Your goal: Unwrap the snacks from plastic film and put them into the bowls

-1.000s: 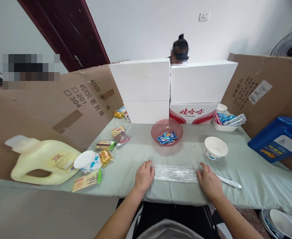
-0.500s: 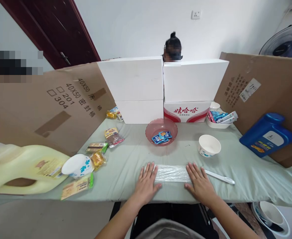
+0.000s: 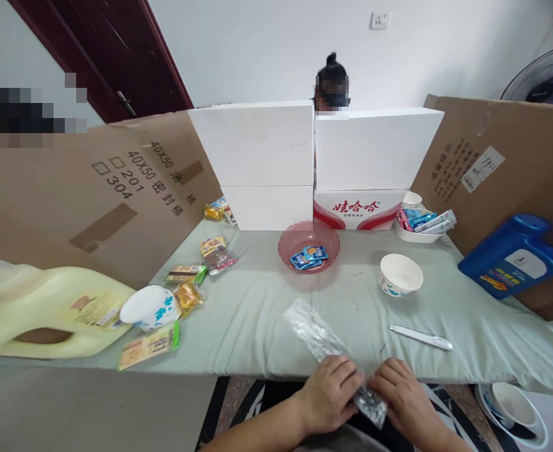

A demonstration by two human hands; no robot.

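With left hand (image 3: pixel 330 392) palm down, fingers curled over the nearer half of a crinkled clear plastic film (image 3: pixel 316 329), holding it. With right hand (image 3: pixel 401 395) just beside, to the right, fingers half bent and fingertips at the film's right edge. Hard to tell, given the blocked view of the thumb, whether pinching there or only touching. Placed across the near edge of the green tablecloth (image 3: pixel 252 314): partly lying on the cloth, partly out past the edge. Reaching from the hands toward far left, with long axis on a slant, far left to near right. Closer to left hand, being crossed by it; alongside right hand only at the nearer part. Pointing, at the far end, toward far left, short of the pink bowl (image 3: pixel 308 233) with blue sachets (image 3: pixel 309 256) inside. To the right, apart from the film: a slim white utensil (image 3: pixel 421 337) and, beyond it, a white paper bowl (image 3: pixel 401 276), upright.
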